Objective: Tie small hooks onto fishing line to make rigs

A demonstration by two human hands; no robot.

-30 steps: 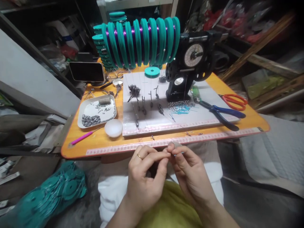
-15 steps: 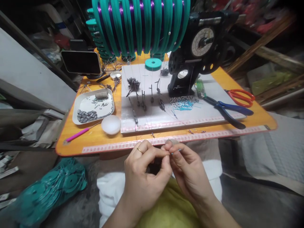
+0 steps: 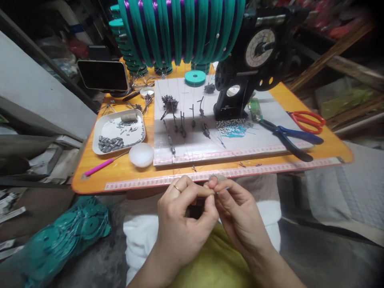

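My left hand (image 3: 187, 212), with a gold ring on one finger, is closed in a pinch of thumb and index finger. Its fingertips meet those of my right hand (image 3: 238, 212) in front of the table's near edge. A thin blue strand (image 3: 223, 189) shows between the thumb and index finger of my right hand. What my left fingertips grip is too small to make out. Beyond the hands, a heap of small silvery beads with blue strands (image 3: 235, 130) lies on the white board (image 3: 198, 150). Dark weights (image 3: 183, 130) hang or rest there on fine lines.
Green spools with purple line (image 3: 180, 32) are mounted on a black machine (image 3: 252, 60). Blue-handled pliers (image 3: 288, 138) and orange-handled scissors (image 3: 309, 122) lie right. A tray of grey pieces (image 3: 99, 124), a white cup (image 3: 141, 155), a pink-handled tool (image 3: 100, 166) and a phone (image 3: 103, 75) are left.
The view has shifted slightly, so the table and machine sit a little differently in it. Both hands keep nearly the same pinch, fingertips together.
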